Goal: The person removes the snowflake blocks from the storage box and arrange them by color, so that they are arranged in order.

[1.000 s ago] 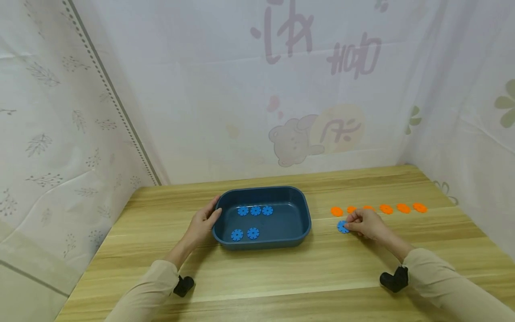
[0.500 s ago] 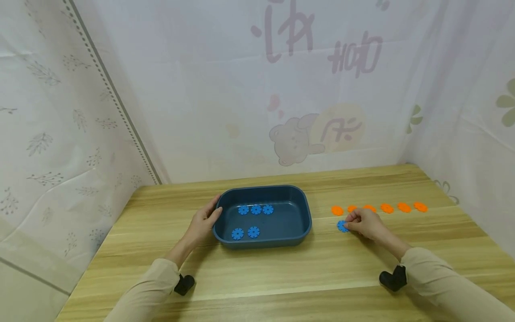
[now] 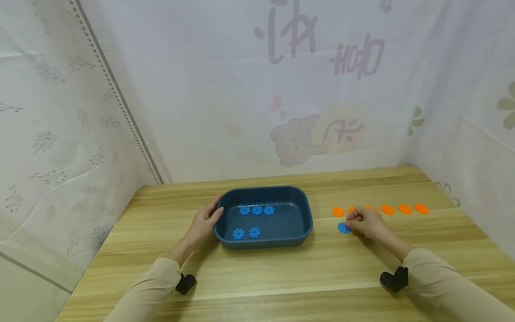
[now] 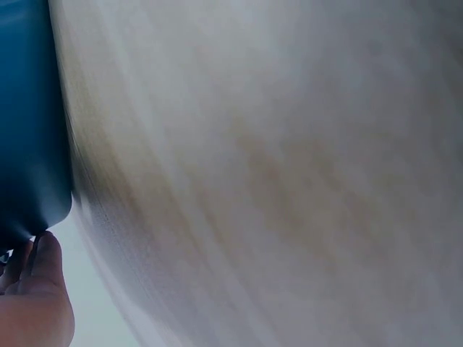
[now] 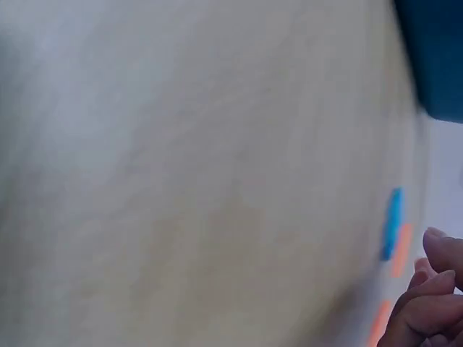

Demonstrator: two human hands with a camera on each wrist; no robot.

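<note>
A dark blue rectangular tray (image 3: 281, 223) holds several blue notched plastic discs (image 3: 255, 232). My left hand (image 3: 203, 223) grips its left end, thumb over the rim; in the left wrist view, fingertips (image 4: 47, 249) meet the tray's corner (image 4: 29, 159). My right hand (image 3: 367, 223) has its fingers bent and brought together just over a single blue disc (image 3: 343, 228), overlapping its right edge. From the right wrist view, that blue disc (image 5: 392, 224) lies flat with a small gap to the fingers (image 5: 438, 249). I cannot tell whether the fingers pinch anything.
A row of orange discs (image 3: 388, 209) lies behind the right hand, partly hidden by it. The wooden table (image 3: 281, 277) reaches back to patterned curtains (image 3: 225, 89) on several sides. Black wrist cameras (image 3: 394, 279) sit below the sleeves.
The view shifts very slightly. Both hands, the tray and the discs otherwise stay where they were.
</note>
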